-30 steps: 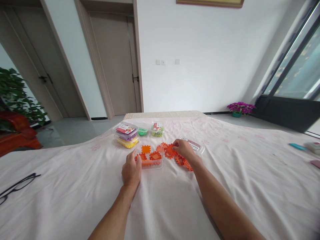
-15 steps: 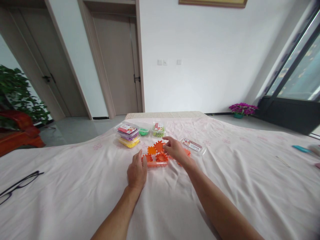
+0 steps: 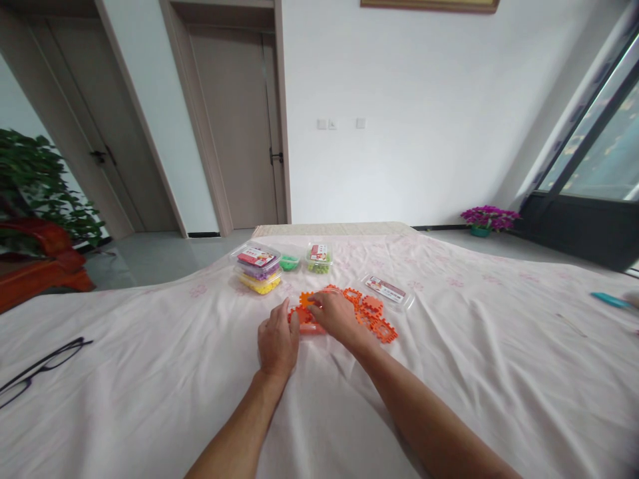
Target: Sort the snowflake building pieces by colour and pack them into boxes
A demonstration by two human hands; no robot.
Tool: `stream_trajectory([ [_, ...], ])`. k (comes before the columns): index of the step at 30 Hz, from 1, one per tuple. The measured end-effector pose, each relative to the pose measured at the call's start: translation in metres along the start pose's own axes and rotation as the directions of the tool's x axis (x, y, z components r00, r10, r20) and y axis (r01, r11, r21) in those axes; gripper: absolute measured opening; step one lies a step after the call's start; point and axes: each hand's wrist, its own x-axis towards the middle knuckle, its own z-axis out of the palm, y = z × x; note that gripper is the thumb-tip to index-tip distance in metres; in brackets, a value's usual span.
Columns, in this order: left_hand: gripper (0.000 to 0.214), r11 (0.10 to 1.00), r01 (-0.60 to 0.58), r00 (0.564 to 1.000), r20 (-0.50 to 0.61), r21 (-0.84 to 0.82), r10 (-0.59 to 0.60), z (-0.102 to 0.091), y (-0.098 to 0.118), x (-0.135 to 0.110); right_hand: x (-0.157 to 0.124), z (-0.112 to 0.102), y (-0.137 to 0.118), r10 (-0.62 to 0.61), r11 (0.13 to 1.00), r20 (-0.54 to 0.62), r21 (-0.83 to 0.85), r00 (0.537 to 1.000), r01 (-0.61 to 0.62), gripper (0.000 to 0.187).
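A clear plastic box (image 3: 312, 328) holding toothed orange building tiles sits in front of me on the cloth. My left hand (image 3: 277, 338) is curled round the box's left end, thumb toward me. Over the box reaches my right hand (image 3: 333, 314), palm down, with thumb and fingertips closed at a lighter orange tile (image 3: 305, 299); the hand covers much of the box's contents. More orange tiles (image 3: 372, 313), some solid and some with open middles, lie loose to the right of the box. Behind them rests a clear lid (image 3: 387, 291) with a printed label.
Stacked boxes of purple and yellow pieces (image 3: 258, 269) stand at the back left, with a green-filled box (image 3: 288, 261) and a lime-green one (image 3: 319, 258) beside them. Eyeglasses (image 3: 44, 364) lie at far left; a blue object (image 3: 609, 300) is at far right.
My right hand has moved left and slightly down over the box, uncovering loose tiles on the right. My left hand stays at the box's left end. The view has shifted slightly.
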Motion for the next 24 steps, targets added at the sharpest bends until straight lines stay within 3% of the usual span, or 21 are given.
stream_trajectory([
  [5,0.037,1.0,-0.03,1.0,0.006,-0.007,0.03,-0.003,0.001,0.001,0.01,-0.013,0.018,0.028,0.999,-0.063,-0.017,0.998,-0.029,0.03],
  [10,0.034,1.0,-0.017,1.0,0.001,-0.013,0.017,-0.003,0.002,0.002,0.023,-0.039,0.073,0.179,0.977,-0.214,-0.074,0.96,-0.199,0.035],
  [15,0.033,1.0,-0.024,0.999,-0.024,-0.015,0.024,0.002,-0.003,0.002,0.022,-0.036,0.114,0.298,0.927,-0.107,-0.206,0.949,-0.314,0.04],
  [20,0.033,1.0,-0.024,1.0,-0.016,-0.02,0.024,0.001,-0.004,0.003,0.02,-0.02,0.116,0.257,0.927,0.012,-0.284,0.966,-0.243,0.041],
  [24,0.034,1.0,-0.005,1.0,-0.008,-0.02,0.004,-0.004,-0.001,0.004,0.02,-0.019,0.114,0.247,0.936,-0.004,-0.257,0.969,-0.239,0.041],
])
